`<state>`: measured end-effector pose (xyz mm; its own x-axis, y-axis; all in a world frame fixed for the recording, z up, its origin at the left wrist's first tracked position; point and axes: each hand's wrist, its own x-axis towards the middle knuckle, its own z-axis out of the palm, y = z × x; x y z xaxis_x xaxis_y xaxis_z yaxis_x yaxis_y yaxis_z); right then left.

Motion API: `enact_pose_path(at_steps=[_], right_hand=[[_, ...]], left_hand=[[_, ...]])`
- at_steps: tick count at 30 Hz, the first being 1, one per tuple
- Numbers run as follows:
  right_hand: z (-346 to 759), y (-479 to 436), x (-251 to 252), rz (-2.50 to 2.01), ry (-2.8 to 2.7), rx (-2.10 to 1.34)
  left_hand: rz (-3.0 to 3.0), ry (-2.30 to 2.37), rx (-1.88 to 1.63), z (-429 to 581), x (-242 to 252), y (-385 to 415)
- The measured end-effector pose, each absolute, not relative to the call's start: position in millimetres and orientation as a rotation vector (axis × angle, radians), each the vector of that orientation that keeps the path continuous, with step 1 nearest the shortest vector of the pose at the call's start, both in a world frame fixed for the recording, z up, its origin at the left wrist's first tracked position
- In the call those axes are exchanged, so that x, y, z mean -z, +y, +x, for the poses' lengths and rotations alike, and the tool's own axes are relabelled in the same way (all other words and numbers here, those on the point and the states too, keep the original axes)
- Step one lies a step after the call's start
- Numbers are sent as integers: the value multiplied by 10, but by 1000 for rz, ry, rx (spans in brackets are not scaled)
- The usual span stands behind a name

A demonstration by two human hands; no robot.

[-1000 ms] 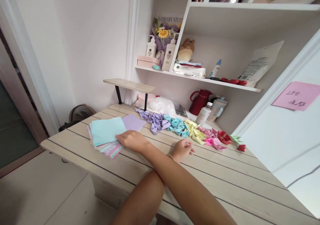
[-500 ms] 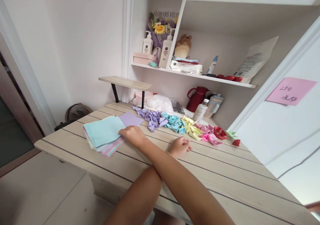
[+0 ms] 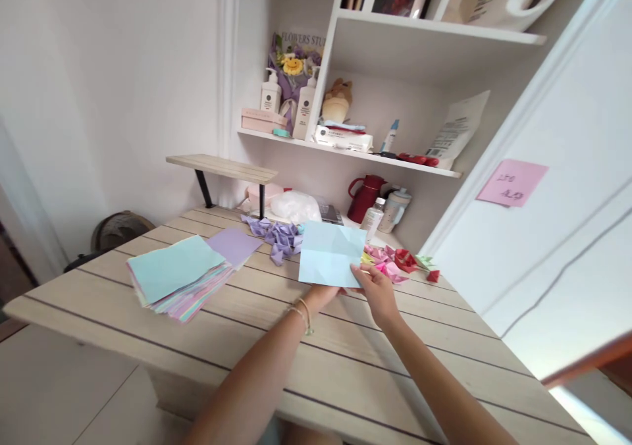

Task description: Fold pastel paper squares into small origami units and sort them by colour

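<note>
A light-blue square sheet of paper (image 3: 326, 254) with faint creases stands raised above the tabletop. My right hand (image 3: 378, 290) pinches its lower right corner, the thumb showing on the front. Behind the lower edge my left hand (image 3: 323, 295) holds the sheet from below; most of its fingers are hidden. To the left lies a stack of coloured paper sheets (image 3: 175, 267), turquoise on top, with a purple sheet (image 3: 237, 246) beside it. Folded purple paper pieces (image 3: 279, 234) and pink ones (image 3: 388, 261) lie in a row at the back, partly covered by the sheet.
A small raised wooden shelf (image 3: 222, 167) stands at the back left. Near the wall are a clear bottle (image 3: 372, 218), a red jug (image 3: 364, 198) and a patterned tumbler (image 3: 395, 209). White wall shelves (image 3: 385, 162) hang above the slatted table (image 3: 217, 340).
My right hand has left the paper stack and swung right, uncrossing from my left arm. The light-blue sheet is now up in my hands. The view has shifted right.
</note>
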<state>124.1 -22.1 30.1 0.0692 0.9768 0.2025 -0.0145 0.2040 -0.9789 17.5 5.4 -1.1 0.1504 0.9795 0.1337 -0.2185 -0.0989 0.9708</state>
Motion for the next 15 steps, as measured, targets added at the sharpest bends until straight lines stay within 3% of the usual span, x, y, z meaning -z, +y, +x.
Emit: enact_pose_path(at_steps=[5,15], right_hand=[[1632,-182,-74,-1099,-1125,-989],[1796,-183,-132,-1079,-1150,-1049]], left_hand=[[934,769,-1335,-26,-59,45],[966,770,-1319,-146,-132,29]])
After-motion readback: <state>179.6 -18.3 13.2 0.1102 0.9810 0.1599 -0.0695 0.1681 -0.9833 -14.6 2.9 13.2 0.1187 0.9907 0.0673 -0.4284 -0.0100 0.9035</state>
